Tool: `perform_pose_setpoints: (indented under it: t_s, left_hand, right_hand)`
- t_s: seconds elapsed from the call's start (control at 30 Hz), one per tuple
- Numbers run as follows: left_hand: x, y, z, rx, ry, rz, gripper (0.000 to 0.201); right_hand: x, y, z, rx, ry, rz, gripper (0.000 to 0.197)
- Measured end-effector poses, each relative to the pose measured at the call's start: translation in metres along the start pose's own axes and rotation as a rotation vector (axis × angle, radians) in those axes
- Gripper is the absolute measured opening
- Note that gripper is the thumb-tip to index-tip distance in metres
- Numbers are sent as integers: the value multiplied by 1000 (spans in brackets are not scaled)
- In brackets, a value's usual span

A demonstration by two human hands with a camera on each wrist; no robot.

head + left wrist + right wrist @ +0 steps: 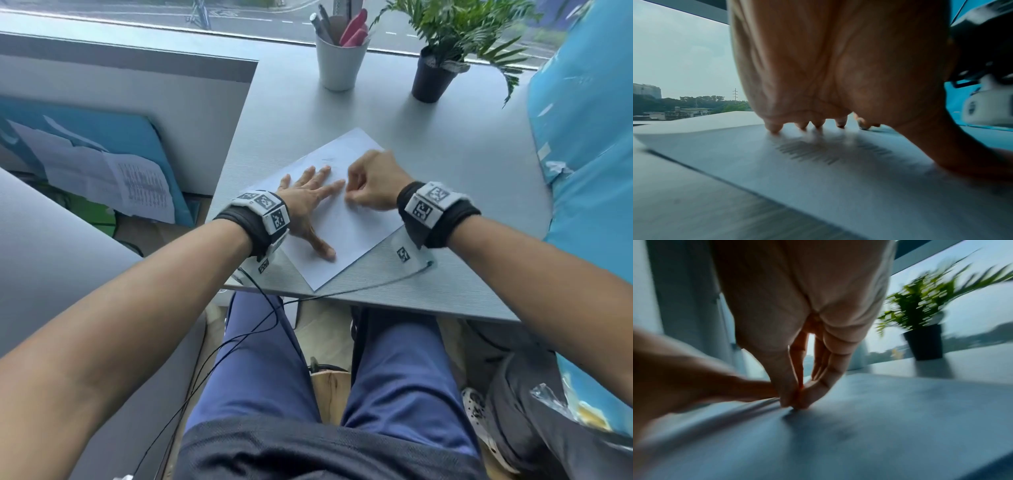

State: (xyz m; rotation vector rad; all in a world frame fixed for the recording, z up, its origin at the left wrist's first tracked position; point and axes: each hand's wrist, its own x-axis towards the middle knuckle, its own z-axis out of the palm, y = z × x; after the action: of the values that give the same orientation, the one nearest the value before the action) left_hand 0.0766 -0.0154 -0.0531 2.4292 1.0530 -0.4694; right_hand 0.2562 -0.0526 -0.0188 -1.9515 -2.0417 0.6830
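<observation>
A white sheet of paper (346, 233) lies slanted on the grey table (462, 154), close to its near edge. My left hand (308, 195) lies flat on the sheet with fingers spread and thumb out, holding it down; the left wrist view shows its fingertips (774, 128) touching the paper (777, 170). My right hand (373, 185) is just right of it, fingers curled. In the right wrist view its thumb and fingertips (795, 402) pinch together at a raised line in the paper (859, 434), next to the left hand's (684, 378) fingers.
A white cup (339, 58) with pens and pink-handled scissors stands at the back by the window, and a potted plant (433, 75) in a black pot to its right. Blue plastic wrapping (589, 154) borders the right side. A thin black cable (342, 291) runs along the near edge.
</observation>
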Motion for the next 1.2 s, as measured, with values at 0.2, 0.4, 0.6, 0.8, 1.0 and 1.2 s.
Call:
perform_pose_setpoints:
  t_s: [0.2,0.4,0.6,0.8,1.0,1.2]
  left_hand:
    - [-1,0,0,5,-13,8,150]
    - [-2,4,1,14,-24,-11,154]
    - [-2,3,1,9,-4,6,153]
    - [0,6,1,26,-26,-22,159]
    - [-2,9,0,18,-27,-29,160]
    - [-1,13,-2,64,-73,-59,163]
  right_hand:
    - [-3,-6,1,10,-144,-33,4]
    - [-21,-27,21,-22,-182,-99,11]
    - [16,4,-11,-12,-46,19,7]
    - [-26,-23,24,-12,-254,-147,4]
    - [21,13,-14,-12,-3,35,6]
    - [-28,-16,20,42,-298,-144,7]
